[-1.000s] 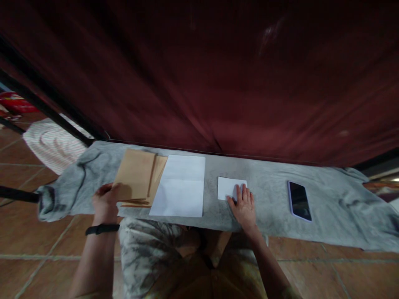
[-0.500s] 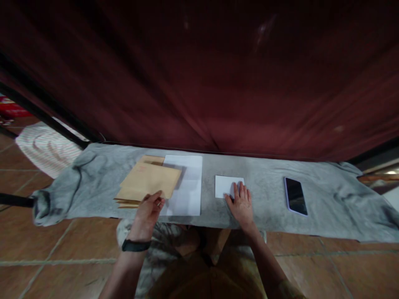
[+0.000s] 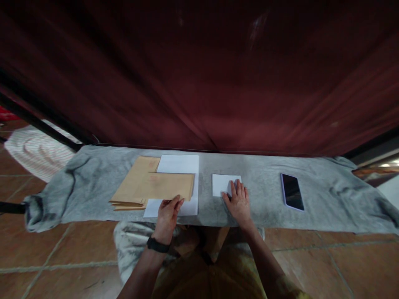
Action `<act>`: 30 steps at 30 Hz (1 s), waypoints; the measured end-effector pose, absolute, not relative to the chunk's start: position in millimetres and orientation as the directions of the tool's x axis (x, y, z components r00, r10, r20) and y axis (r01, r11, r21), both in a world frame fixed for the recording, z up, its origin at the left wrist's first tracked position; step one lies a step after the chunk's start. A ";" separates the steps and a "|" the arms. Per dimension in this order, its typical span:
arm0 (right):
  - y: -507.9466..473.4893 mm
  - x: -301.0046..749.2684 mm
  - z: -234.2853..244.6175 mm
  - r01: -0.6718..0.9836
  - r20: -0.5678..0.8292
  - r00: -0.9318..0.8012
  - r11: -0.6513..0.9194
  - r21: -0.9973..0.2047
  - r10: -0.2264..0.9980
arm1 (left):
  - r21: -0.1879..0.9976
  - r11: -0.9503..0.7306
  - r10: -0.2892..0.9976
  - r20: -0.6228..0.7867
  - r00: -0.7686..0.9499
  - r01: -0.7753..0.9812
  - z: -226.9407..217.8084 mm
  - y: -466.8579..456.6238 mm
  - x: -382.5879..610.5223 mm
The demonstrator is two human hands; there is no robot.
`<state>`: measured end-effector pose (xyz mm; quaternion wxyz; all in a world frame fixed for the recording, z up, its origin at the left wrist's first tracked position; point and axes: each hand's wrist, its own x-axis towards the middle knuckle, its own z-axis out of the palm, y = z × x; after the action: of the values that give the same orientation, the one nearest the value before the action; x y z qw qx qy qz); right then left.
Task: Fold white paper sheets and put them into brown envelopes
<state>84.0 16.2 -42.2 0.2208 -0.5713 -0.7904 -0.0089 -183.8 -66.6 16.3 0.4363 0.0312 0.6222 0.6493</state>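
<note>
My left hand pinches the near edge of a brown envelope, thumb and fingers closed on it. That envelope lies across a stack of brown envelopes on its left and a white sheet of paper beneath it. To the right, my right hand rests flat with fingers spread, its fingertips over the right part of a small white paper. A gap of grey cloth separates the small paper from the larger sheet.
A grey cloth covers the narrow table. A phone with a purple edge lies to the right. Dark red fabric hangs behind the table. Striped white cloth shows at the far left, above the tiled floor.
My left hand has moved right, drawing the envelope off the stack and over the white sheet. My right hand stays on the small paper.
</note>
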 end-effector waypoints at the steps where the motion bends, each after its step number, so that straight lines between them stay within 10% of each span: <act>1: 16.3 84.2 -42.3 0.907 0.358 -0.249 0.347 -0.240 0.900 | 0.836 0.152 0.610 -0.500 -0.616 -0.528 16.0 -67.1 -183.0; 17: 16.2 84.3 -42.9 0.911 0.346 -0.247 0.339 -0.236 0.905 | 0.808 0.114 0.763 -0.444 -0.470 -0.578 31.2 -102.4 -153.3; 22: 15.6 84.2 -37.2 0.907 0.326 -0.256 0.343 -0.246 0.910 | 0.983 0.139 0.937 -0.092 -0.337 0.118 29.7 -83.8 -108.8; 30: 15.9 87.6 -35.9 0.911 0.269 -0.296 0.356 -0.208 0.916 | 0.484 -0.196 0.971 0.216 0.101 0.853 -8.3 -41.9 -44.5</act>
<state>87.6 15.9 -35.9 0.1728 -0.5674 -0.8051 0.0077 -44.5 -41.9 -8.3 0.1190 0.7324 0.6228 0.2483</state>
